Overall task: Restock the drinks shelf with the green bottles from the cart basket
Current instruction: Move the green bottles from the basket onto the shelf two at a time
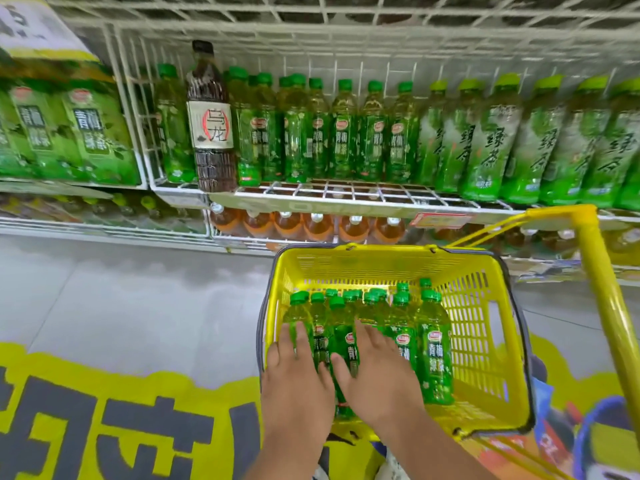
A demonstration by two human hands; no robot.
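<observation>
Green bottles, yellow perforated basket

Retail shop: wire shelf stocked with rows of bottled drinks, price tag, yellow shopping basket.

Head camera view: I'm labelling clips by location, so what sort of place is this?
Most likely a shop's drinks aisle: white wire shelves lined with bottled tea, a price tag on the shelf edge, and a yellow basket of green bottles.
</observation>
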